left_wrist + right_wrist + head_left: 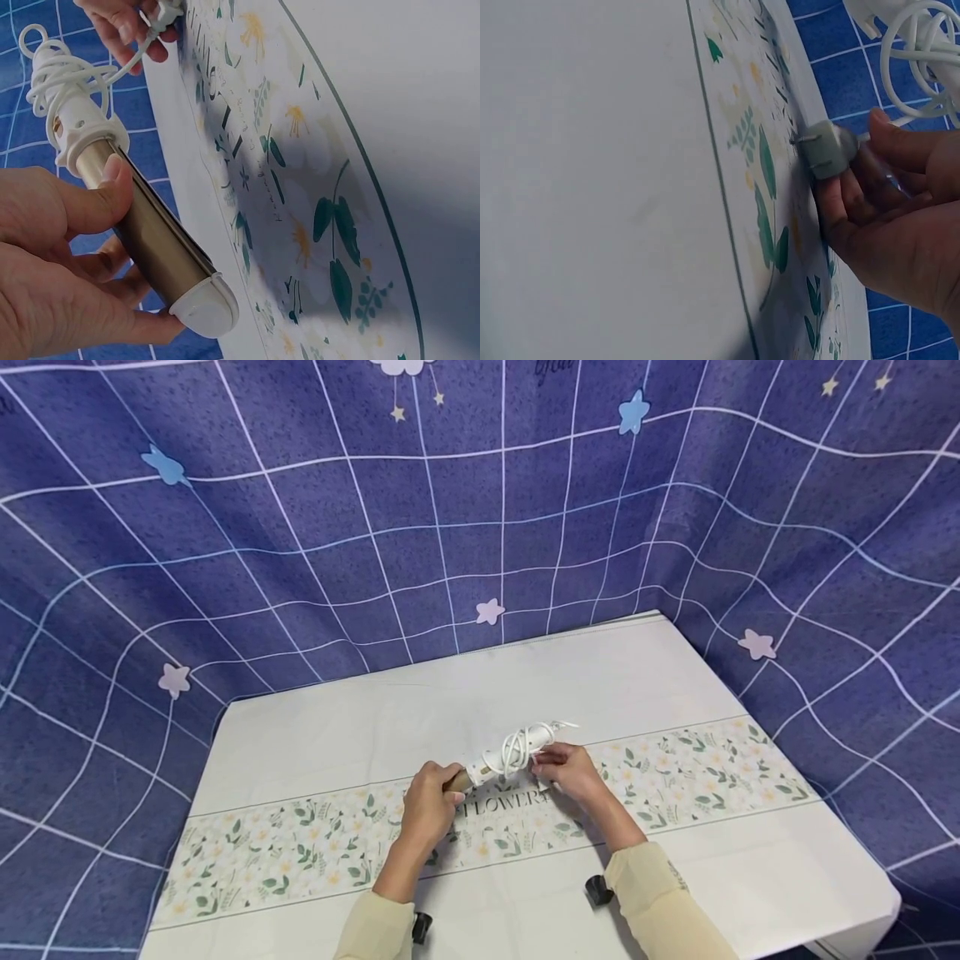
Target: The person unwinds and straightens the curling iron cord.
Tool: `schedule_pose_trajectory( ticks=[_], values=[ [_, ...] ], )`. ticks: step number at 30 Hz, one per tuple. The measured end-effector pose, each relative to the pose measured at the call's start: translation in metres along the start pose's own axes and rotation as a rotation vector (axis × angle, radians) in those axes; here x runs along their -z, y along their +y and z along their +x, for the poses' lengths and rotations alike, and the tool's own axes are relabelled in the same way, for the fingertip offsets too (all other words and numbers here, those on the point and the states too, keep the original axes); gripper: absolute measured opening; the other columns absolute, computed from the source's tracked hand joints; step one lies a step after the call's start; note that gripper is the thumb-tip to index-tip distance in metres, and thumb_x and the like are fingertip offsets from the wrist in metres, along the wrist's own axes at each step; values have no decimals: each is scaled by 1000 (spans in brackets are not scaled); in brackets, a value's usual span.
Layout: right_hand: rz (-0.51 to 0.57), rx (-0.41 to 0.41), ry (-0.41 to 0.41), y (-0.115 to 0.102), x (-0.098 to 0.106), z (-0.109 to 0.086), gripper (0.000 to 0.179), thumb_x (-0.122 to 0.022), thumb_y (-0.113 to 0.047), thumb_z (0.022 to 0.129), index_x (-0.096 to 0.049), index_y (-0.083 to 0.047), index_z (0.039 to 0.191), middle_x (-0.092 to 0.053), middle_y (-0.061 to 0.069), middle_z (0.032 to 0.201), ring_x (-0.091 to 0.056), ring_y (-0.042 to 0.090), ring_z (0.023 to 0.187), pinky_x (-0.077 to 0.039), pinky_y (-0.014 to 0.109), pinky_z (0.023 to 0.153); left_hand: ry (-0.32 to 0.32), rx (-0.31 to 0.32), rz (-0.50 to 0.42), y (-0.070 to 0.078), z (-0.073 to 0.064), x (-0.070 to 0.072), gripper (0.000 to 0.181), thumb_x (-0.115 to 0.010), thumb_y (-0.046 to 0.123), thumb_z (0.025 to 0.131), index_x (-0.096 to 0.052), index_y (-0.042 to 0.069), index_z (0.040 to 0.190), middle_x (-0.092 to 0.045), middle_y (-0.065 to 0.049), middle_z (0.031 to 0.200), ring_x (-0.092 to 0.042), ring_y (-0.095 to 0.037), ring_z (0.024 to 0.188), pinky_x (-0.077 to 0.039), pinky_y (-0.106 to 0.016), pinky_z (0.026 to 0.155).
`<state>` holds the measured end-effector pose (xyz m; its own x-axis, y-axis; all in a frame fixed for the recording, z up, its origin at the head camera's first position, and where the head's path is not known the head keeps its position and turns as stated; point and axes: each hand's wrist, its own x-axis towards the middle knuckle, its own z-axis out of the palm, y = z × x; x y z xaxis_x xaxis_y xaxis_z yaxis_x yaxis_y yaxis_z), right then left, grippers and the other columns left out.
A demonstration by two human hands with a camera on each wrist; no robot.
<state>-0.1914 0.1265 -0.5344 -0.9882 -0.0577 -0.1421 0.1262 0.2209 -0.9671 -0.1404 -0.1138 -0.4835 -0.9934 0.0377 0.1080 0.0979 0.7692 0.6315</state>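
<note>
A curling iron [161, 244] with a gold barrel, a white tip and a white handle is held above the table. My left hand [429, 802] grips it by the barrel, thumb on one side and fingers on the other. White cord [516, 752] is wound in several loops around the handle. At the handle's right side, my right hand [572, 774] pinches the cord's end just behind the plug [826, 152]. Two metal prongs stick out of that plug, pointing away from the fingers in the right wrist view.
The table [465, 697] wears a white cover with a floral band [300, 843] and printed lettering beneath the hands. A blue curtain [360, 552] with a white grid and stars hangs behind and at both sides. Small black pieces [598, 891] sit at both wrists.
</note>
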Motion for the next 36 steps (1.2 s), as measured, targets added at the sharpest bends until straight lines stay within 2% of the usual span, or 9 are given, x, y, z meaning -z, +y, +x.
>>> schedule_pose_trajectory(
  ticks=[4,7,10,15,20,23,28,36],
  values=[
    [-44,-22,-17,-2,0,0,33,-74,-1,79,-69,-4,112,-70,6,94,-66,18,84,-54,31,70,-1,14,-17,0,0,-1,41,-74,1,79,-69,10,118,-59,-6,93,-56,-21,80,-46,-41,74],
    [-12,-20,-29,-2,1,0,32,-74,1,80,-69,-3,111,-70,8,92,-65,18,79,-52,30,63,2,20,-24,0,1,-1,41,-74,2,79,-69,9,119,-59,-6,93,-56,-21,80,-47,-40,75],
    [55,-13,-39,-1,3,-1,33,-73,1,81,-67,1,113,-70,12,93,-66,18,75,-53,31,61,4,30,-30,-1,1,0,42,-74,2,78,-69,10,119,-59,-6,93,-56,-21,80,-46,-40,75],
    [196,-40,-44,-3,10,-5,34,-70,1,84,-63,5,118,-69,18,101,-68,19,77,-55,30,63,-10,37,-27,-1,0,3,43,-74,2,78,-68,11,120,-59,-6,94,-55,-20,80,-46,-40,74],
    [316,-70,36,0,16,0,35,-69,6,83,-62,9,117,-72,12,91,-68,15,70,-55,26,60,-8,27,19,-2,-1,5,44,-76,2,77,-69,11,119,-60,-5,93,-57,-20,82,-46,-45,75],
    [368,-71,93,-4,22,2,35,-68,9,82,-62,8,117,-71,6,85,-69,16,71,-56,28,62,-2,19,55,-4,-1,5,44,-76,3,76,-70,12,118,-61,-3,92,-58,-21,84,-45,-50,75],
    [379,-41,149,-11,37,2,36,-71,2,84,-65,3,119,-70,3,86,-68,14,70,-57,32,65,5,32,75,-7,-2,6,44,-77,3,76,-70,11,118,-61,-4,92,-59,-22,84,-43,-52,73],
    [434,-14,208,-19,56,-3,38,-70,2,85,-60,8,122,-70,0,81,-67,11,66,-55,22,58,23,93,76,-13,-3,9,43,-76,4,77,-69,12,119,-60,-4,91,-56,-21,80,-42,-53,76]
  ],
)
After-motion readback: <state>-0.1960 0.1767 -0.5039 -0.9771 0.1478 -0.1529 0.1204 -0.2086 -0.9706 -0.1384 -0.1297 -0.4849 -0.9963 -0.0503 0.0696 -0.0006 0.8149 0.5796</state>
